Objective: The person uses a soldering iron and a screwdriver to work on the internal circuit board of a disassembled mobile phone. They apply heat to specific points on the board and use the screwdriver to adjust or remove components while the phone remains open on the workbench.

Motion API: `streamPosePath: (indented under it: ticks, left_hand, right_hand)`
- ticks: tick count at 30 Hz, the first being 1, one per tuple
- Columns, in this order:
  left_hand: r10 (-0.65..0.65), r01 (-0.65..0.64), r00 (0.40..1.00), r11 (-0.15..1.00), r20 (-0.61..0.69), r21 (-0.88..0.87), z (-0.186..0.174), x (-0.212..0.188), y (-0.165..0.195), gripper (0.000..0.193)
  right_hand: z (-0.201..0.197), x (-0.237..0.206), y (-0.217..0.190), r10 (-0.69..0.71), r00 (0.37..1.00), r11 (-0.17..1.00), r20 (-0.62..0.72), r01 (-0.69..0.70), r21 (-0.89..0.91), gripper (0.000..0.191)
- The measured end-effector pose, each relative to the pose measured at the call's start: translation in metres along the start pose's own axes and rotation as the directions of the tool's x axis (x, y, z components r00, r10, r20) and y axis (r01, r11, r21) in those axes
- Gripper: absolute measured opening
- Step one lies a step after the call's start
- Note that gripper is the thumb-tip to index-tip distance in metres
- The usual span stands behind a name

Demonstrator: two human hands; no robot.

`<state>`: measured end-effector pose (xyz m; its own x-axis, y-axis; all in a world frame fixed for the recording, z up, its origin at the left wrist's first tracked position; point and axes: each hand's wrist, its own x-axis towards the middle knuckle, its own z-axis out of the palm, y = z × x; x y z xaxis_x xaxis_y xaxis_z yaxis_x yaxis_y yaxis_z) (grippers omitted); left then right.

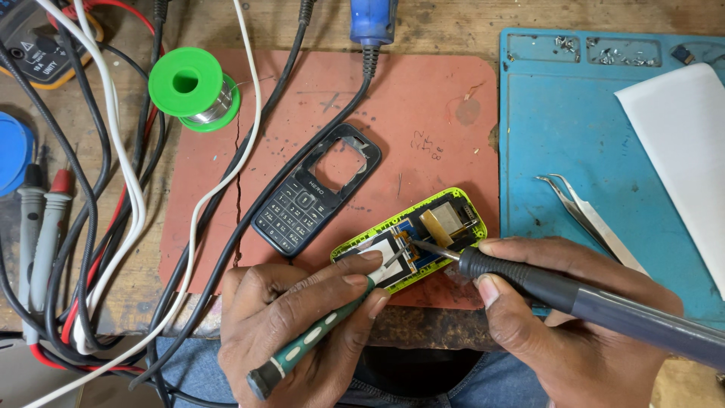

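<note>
Head view: the work in hand looks like soldering on the opened phone body [411, 236] — a yellow-green shell lying on the red mat [423, 113], just right of the detached dark keypad cover [313, 193]. The right hand [559, 317] is closed around a soldering iron [574, 298], its tip on the board near the ribbon. The left hand [298, 321] grips a green-handled tool [317, 340], pressing beside that spot. The joint likely calls for a steady tip — and a firmly pinned part.
</note>
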<state>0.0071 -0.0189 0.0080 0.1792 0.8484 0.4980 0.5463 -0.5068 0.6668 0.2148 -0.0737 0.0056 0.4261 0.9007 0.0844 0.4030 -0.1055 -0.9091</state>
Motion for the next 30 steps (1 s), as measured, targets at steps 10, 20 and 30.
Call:
streamPosePath:
  ticks: [10,20,30]
  left_hand:
    - [0.016,-0.015,0.999,1.000,-0.028,0.027,0.0031,0.0004,0.0001,0.028]
    - [-0.009,0.010,1.000,1.000,-0.030,0.019,0.0029,0.0002,0.0000,0.026]
    - [-0.023,0.024,0.999,0.999,-0.036,0.024,0.0032,-0.0002,0.0003,0.026]
  right_hand:
    - [0.0030,0.0017,-0.0061,-0.017,1.000,0.999,-0.018,0.016,-0.033,0.033]
    - [0.0003,0.0001,-0.0023,0.029,0.999,0.998,-0.013,-0.030,-0.047,0.034]
    - [0.0003,0.0007,-0.0022,-0.037,0.999,0.999,0.003,0.037,-0.016,0.033]
